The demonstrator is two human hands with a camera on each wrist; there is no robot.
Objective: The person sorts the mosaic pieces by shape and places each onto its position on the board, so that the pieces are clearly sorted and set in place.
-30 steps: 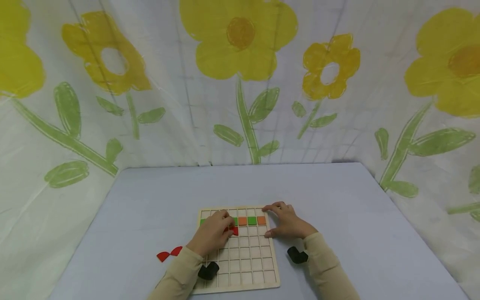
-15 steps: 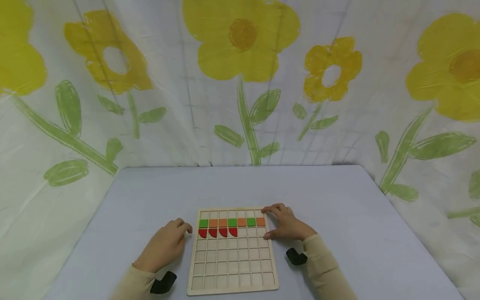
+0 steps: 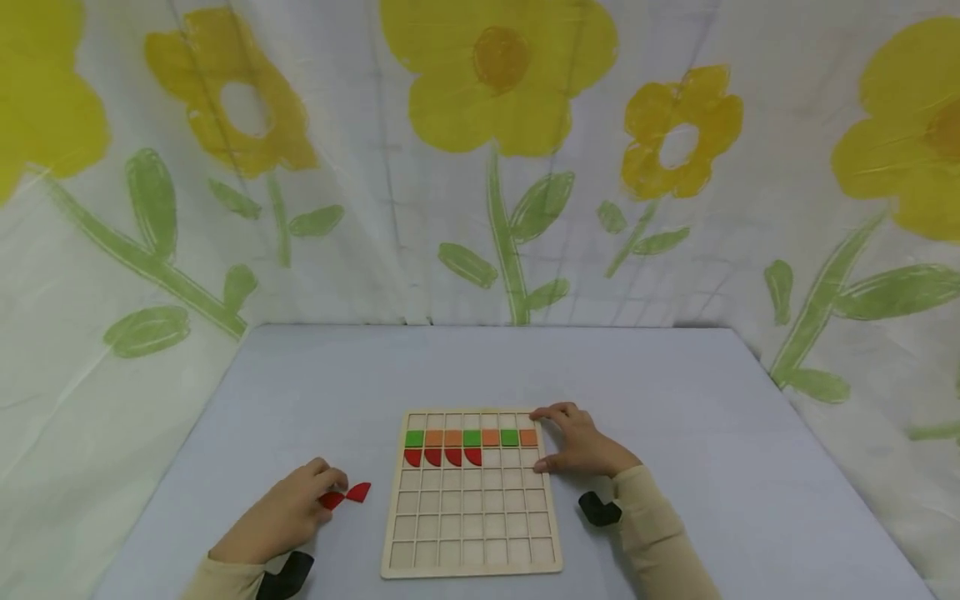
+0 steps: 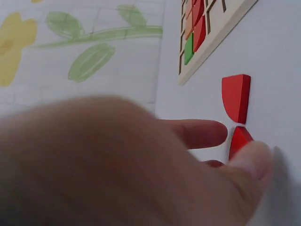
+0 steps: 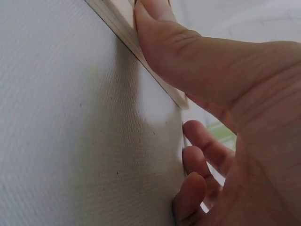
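A wooden grid board (image 3: 472, 572) lies flat on the table. One of its rows holds green and orange squares (image 3: 453, 437); the row below has several red quarter-circle pieces (image 3: 453, 457) at its left. Left of the board, my left hand (image 3: 288, 508) pinches a red quarter-circle piece (image 4: 239, 141) between thumb and fingers, close over the tabletop. A second red quarter-circle piece (image 4: 233, 98) lies tip to tip with it. My right hand (image 3: 585, 446) rests at the board's right edge, its thumb (image 5: 188, 56) on the wooden rim and its index finger at the far corner.
The pale table (image 3: 637, 367) reaches back to a white curtain (image 3: 352, 250) printed with yellow flowers. Black wrist devices (image 3: 600, 509) sit on both of the person's wrists.
My left hand has left the board, moved left and toward the body, and taken hold of a loose red quarter-circle piece. The row of red pieces is uncovered. My right hand has stayed put.
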